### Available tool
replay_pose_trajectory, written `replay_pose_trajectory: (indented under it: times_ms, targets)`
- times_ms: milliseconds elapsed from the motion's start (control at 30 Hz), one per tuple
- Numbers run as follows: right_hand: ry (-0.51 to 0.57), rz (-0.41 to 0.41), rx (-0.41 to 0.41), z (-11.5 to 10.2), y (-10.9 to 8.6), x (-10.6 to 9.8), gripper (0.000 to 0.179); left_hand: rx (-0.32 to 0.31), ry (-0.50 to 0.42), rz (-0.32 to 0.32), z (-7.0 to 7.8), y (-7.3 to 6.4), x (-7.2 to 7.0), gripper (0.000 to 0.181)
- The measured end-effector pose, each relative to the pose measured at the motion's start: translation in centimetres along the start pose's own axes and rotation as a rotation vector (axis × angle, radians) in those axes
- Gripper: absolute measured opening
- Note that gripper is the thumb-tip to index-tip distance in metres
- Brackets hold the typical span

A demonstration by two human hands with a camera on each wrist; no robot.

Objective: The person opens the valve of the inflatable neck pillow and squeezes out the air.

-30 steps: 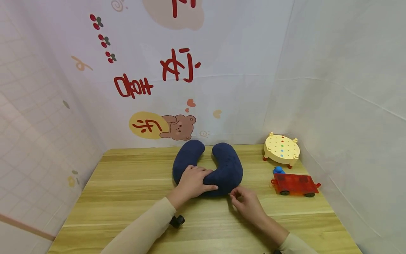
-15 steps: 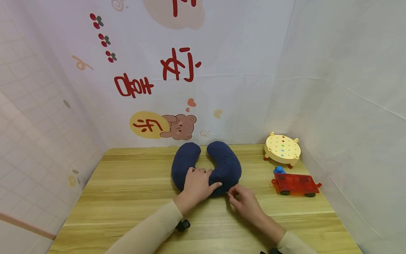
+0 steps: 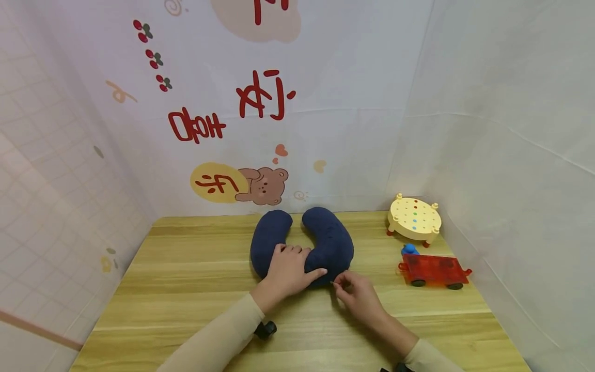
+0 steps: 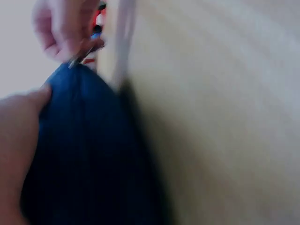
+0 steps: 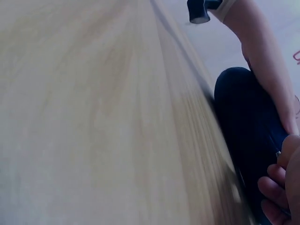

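Observation:
A dark blue U-shaped neck pillow (image 3: 332, 243) lies on the wooden table, its two ends pointing to the wall. My left hand (image 3: 288, 268) holds the pillow's curved near part, fingers over the inner edge and thumb spread toward the right. At the near right edge my right hand (image 3: 360, 294) pinches a small metal zipper pull (image 4: 73, 62), seen in the left wrist view at the end of the pillow's seam. In the right wrist view the fingers (image 5: 272, 190) lie close against the pillow's side, and the pull is mostly covered.
To the right stands a red see-through toy cart (image 3: 434, 270) on black wheels. Behind it are a small blue toy (image 3: 409, 249) and a round yellow pegged stand (image 3: 415, 217) on short legs. White printed cloth (image 3: 353, 155) walls off the back and sides of the table (image 3: 186, 258).
My left hand has shifted a little to the right along the pillow. The pillow has turned slightly, its ends moving left. The right hand stays at the zipper pull, moving slightly left.

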State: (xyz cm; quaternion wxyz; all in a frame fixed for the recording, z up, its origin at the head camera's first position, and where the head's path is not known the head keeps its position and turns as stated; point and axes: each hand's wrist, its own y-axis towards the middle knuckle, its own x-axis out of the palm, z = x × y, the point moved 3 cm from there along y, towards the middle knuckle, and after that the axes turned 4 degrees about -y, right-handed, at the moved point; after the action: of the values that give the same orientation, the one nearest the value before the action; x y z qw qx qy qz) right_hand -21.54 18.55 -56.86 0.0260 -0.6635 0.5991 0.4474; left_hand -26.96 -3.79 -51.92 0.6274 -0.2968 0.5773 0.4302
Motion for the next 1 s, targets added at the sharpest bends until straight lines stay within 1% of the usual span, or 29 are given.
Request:
replay_pose_trajectory:
  times_ms: [67,133,200,233,300,333,400,433,533,633,733,833,1000]
  targets:
    - [0.019,-0.008,0.027,0.1,0.0,-0.1,0.02,0.112,-0.028,-0.051,-1.3,-0.2,-0.9,0.09]
    - [0.025,-0.013,0.047,0.2,0.1,-0.2,0.019,0.244,-0.02,-0.09,-3.0,-0.3,-1.7,0.093]
    - [0.024,-0.015,0.069,0.3,0.2,-0.4,0.02,0.365,0.016,-0.104,-5.0,-0.3,-2.2,0.093]
    - [0.022,-0.014,0.079,0.4,0.2,-0.5,0.02,0.414,0.029,-0.104,-6.0,-0.4,-2.4,0.093]
    - [0.018,-0.006,0.092,0.5,0.2,-0.7,0.023,0.488,0.063,-0.09,-7.6,-0.3,-2.3,0.091]
    - [0.017,-0.002,0.095,0.5,0.2,-0.8,0.024,0.517,0.07,-0.087,-8.1,-0.2,-2.3,0.09]
    - [0.018,0.004,0.088,0.5,0.2,-1.0,0.024,0.564,0.08,-0.076,-8.7,0.0,-2.1,0.088]
    - [0.018,0.008,0.082,0.5,0.2,-1.0,0.024,0.579,0.079,-0.07,-8.7,0.1,-2.0,0.087]
    - [0.021,0.011,0.063,0.4,0.1,-0.9,0.022,0.597,0.08,-0.043,-8.3,0.3,-1.9,0.08]
    - [0.034,0.005,0.049,0.4,0.1,-0.6,0.019,0.581,0.078,0.013,-7.8,0.3,-1.9,0.07]
    - [0.055,-0.008,0.055,0.3,0.1,-0.2,0.018,0.556,0.093,0.063,-7.5,0.3,-1.8,0.063]
    - [0.079,-0.018,0.062,0.2,0.1,0.0,0.015,0.51,0.108,0.077,-7.3,0.2,-1.6,0.061]
    - [0.096,-0.025,0.045,-0.2,0.3,0.4,0.012,0.399,0.099,0.052,-6.8,-0.2,-1.2,0.066]
